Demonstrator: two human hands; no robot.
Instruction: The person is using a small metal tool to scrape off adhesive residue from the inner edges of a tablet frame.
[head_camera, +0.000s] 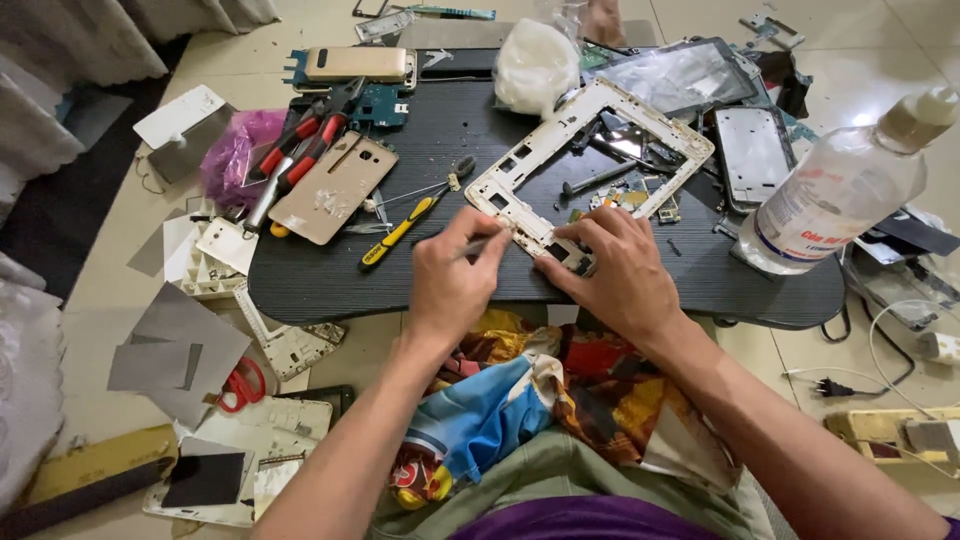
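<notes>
A cream tablet frame (560, 135) lies tilted on a dark low table (320, 280). My left hand (452, 280) pinches a thin metal tool (478, 247) whose tip meets the frame's near corner. My right hand (610, 270) presses down on that same corner of the frame, fingers spread over its edge. A yellow-handled screwdriver (400, 232) lies just left of my left hand.
Red-handled pliers (300, 150), a gold phone back (333, 187), circuit boards, a white plastic bag (535, 65), and screens (752, 155) crowd the table. A clear liquid bottle (840, 190) lies at the right edge. Loose parts, scissors (240, 385) and cables cover the floor.
</notes>
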